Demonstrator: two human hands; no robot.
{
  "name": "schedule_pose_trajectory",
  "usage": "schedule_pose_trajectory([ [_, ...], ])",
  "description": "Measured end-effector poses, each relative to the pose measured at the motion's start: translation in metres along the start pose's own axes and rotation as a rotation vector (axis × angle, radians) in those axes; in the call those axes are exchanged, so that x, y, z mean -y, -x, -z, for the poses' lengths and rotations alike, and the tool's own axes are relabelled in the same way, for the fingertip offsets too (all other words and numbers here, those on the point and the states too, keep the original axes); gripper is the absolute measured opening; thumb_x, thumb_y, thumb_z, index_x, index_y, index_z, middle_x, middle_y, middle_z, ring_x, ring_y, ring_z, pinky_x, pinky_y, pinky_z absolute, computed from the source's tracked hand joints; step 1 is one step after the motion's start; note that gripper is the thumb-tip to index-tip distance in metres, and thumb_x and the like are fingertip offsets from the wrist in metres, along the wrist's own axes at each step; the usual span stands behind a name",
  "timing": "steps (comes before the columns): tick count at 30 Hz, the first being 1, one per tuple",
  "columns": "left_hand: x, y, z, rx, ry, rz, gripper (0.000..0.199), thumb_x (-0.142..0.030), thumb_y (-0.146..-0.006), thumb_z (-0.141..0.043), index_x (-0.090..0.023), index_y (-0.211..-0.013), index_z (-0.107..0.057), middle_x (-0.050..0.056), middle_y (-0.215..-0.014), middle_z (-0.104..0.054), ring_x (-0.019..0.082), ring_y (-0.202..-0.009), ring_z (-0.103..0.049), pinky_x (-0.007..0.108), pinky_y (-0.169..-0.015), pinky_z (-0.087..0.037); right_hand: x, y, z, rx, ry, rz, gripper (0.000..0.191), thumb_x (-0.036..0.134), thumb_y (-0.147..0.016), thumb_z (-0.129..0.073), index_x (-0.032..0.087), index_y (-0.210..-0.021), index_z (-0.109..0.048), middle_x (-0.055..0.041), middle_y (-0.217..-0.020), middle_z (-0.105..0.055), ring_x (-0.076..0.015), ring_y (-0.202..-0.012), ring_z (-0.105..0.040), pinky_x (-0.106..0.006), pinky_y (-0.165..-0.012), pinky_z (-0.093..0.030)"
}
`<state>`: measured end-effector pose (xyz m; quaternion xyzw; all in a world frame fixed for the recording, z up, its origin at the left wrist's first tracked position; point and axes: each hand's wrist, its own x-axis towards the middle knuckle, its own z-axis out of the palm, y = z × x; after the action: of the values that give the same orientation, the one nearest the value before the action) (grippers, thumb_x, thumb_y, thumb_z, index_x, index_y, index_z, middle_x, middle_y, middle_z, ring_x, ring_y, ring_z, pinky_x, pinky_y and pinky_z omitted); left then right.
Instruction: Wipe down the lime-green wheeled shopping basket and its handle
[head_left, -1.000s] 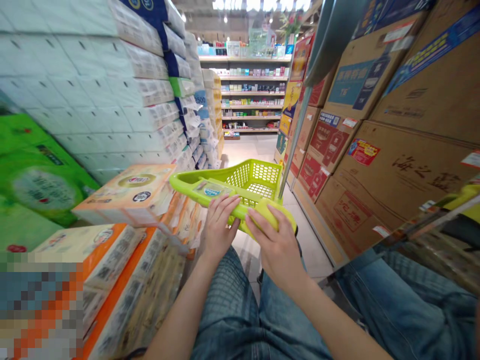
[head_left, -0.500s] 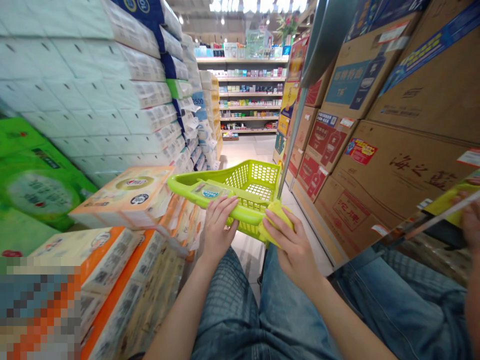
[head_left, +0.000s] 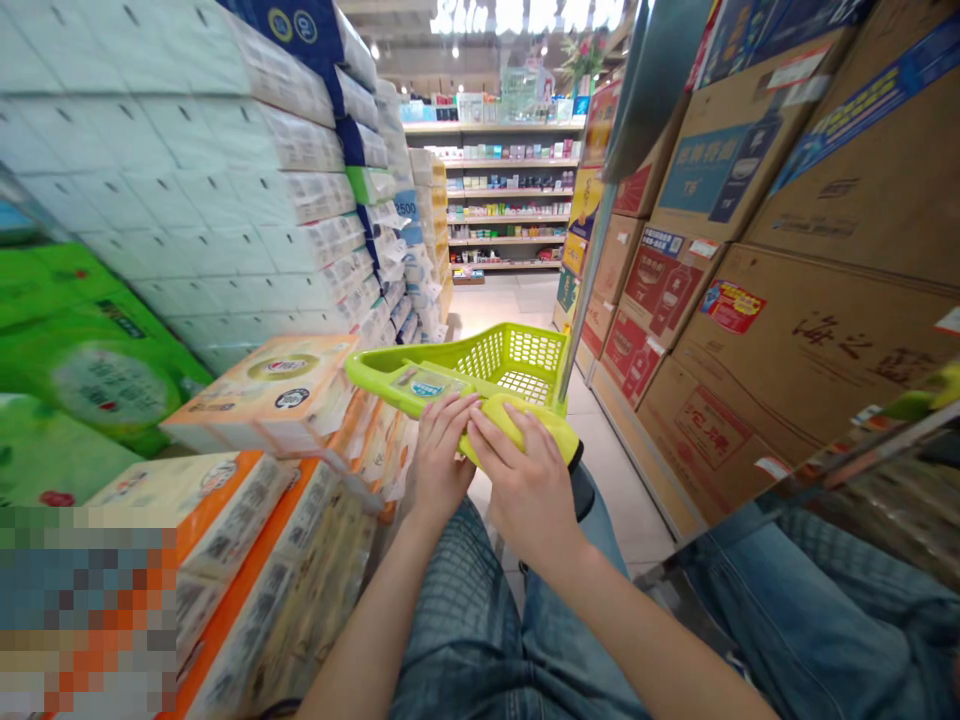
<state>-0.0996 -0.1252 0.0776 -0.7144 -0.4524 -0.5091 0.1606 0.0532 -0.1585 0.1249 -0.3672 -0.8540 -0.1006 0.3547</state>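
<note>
A lime-green plastic shopping basket (head_left: pixel 379 370) with lattice walls is in front of my knees, its near rim towards me. My left hand (head_left: pixel 441 460) is closed around that near rim, its fingers on top beside a small label panel. A yellow cloth (head_left: pixel 559 428) lies folded over the rim under my right hand (head_left: pixel 529 490). The fingers of this hand are pressed on the cloth, close beside my left hand. The underside of the rim and my left thumb's grip are partly hidden.
A metal pole (head_left: pixel 581 280) stands behind the basket's right side. Stacked tissue packs (head_left: pixel 225 195) rise at the left, with orange-and-white packs (head_left: pixel 262 375) lower down. Cardboard cartons (head_left: pixel 840 320) line the right, above a reflective panel (head_left: pixel 817 560). Stocked shelves (head_left: pixel 517 160) are far ahead.
My right hand has slid the yellow cloth leftward along the rim, up to my left hand. My left hand stays on the rim. The view has shifted slightly.
</note>
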Motion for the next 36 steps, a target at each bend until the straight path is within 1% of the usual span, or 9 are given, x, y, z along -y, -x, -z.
schedule_pose_trajectory([
  [4,0.002,0.000,0.000,0.020,-0.012,0.000,0.039,-0.018,-0.094,-0.052,-0.023,-0.133,-0.054,0.008,-0.130,-0.066,0.024,-0.131,-0.052,0.052,-0.114,-0.036,-0.022,0.018,0.005,-0.006,-0.043,0.062,0.052,0.010,-0.090,-0.049,0.024,-0.140,-0.056,0.0015,-0.146,-0.056,-0.0287,-0.139,-0.039,-0.051,-0.114,-0.035],
  [9,0.002,0.001,-0.002,0.018,-0.028,-0.005,0.043,-0.019,-0.091,-0.057,-0.023,-0.134,-0.053,0.008,-0.130,-0.066,0.025,-0.131,-0.052,0.052,-0.115,-0.035,-0.067,0.047,0.009,-0.163,-0.245,0.082,0.061,0.004,-0.091,-0.044,0.028,-0.147,-0.046,-0.0043,-0.150,-0.051,-0.0280,-0.140,-0.040,-0.057,-0.112,-0.041],
  [11,0.001,0.001,-0.002,0.020,-0.030,0.000,0.044,-0.018,-0.091,-0.056,-0.023,-0.135,-0.053,0.008,-0.130,-0.066,0.025,-0.131,-0.052,0.052,-0.116,-0.034,-0.076,0.051,0.009,-0.219,-0.290,0.083,0.063,0.003,-0.091,-0.044,0.028,-0.148,-0.045,-0.0066,-0.151,-0.050,-0.0281,-0.139,-0.042,-0.058,-0.110,-0.043],
  [14,0.000,0.001,-0.003,0.012,-0.024,0.005,0.044,-0.019,-0.092,-0.055,-0.023,-0.135,-0.053,0.009,-0.130,-0.066,0.025,-0.132,-0.052,0.051,-0.116,-0.034,-0.064,0.045,0.008,-0.222,-0.240,0.081,0.061,0.004,-0.090,-0.044,0.027,-0.147,-0.047,-0.0059,-0.146,-0.055,-0.0292,-0.139,-0.041,-0.059,-0.109,-0.043],
  [20,-0.003,0.000,-0.002,0.000,-0.007,0.022,0.038,-0.020,-0.096,-0.048,-0.022,-0.133,-0.053,0.009,-0.130,-0.066,0.024,-0.132,-0.052,0.051,-0.115,-0.036,-0.001,0.007,0.002,0.000,-0.006,-0.017,0.051,0.008,-0.088,-0.050,0.020,-0.136,-0.059,-0.0016,-0.145,-0.057,-0.0333,-0.132,-0.043,-0.054,-0.110,-0.041],
  [23,-0.002,-0.001,0.000,0.001,0.002,0.023,0.035,-0.020,-0.097,-0.046,-0.022,-0.132,-0.055,0.009,-0.128,-0.066,0.023,-0.131,-0.052,0.050,-0.114,-0.037,0.010,0.001,-0.005,0.033,0.028,-0.016,0.052,0.009,-0.087,-0.054,0.018,-0.139,-0.057,-0.0015,-0.148,-0.054,-0.0336,-0.133,-0.042,-0.052,-0.111,-0.040],
  [26,0.001,0.000,0.002,0.029,-0.003,0.002,0.038,-0.018,-0.097,-0.046,-0.022,-0.134,-0.053,0.009,-0.131,-0.065,0.022,-0.133,-0.051,0.050,-0.115,-0.036,0.001,0.012,-0.005,0.028,-0.009,0.035,0.051,0.008,-0.090,-0.050,0.020,-0.139,-0.057,0.0002,-0.149,-0.053,-0.0316,-0.138,-0.039,-0.051,-0.115,-0.037],
  [30,0.003,0.000,0.002,0.049,-0.023,-0.012,0.043,-0.021,-0.094,-0.053,-0.022,-0.137,-0.052,0.009,-0.133,-0.064,0.024,-0.134,-0.050,0.051,-0.116,-0.034,-0.025,0.038,0.007,0.006,-0.134,0.075,0.057,0.004,-0.091,-0.041,0.022,-0.145,-0.050,-0.0014,-0.149,-0.053,-0.0268,-0.147,-0.032,-0.054,-0.118,-0.035],
  [36,-0.001,-0.001,0.001,0.041,-0.012,0.002,0.045,-0.018,-0.092,-0.055,-0.023,-0.137,-0.051,0.009,-0.133,-0.064,0.025,-0.133,-0.051,0.052,-0.117,-0.033,-0.057,0.051,0.014,-0.185,-0.285,0.025,0.064,0.003,-0.091,-0.043,0.028,-0.149,-0.043,-0.0068,-0.153,-0.047,-0.0273,-0.146,-0.036,-0.059,-0.115,-0.040],
])
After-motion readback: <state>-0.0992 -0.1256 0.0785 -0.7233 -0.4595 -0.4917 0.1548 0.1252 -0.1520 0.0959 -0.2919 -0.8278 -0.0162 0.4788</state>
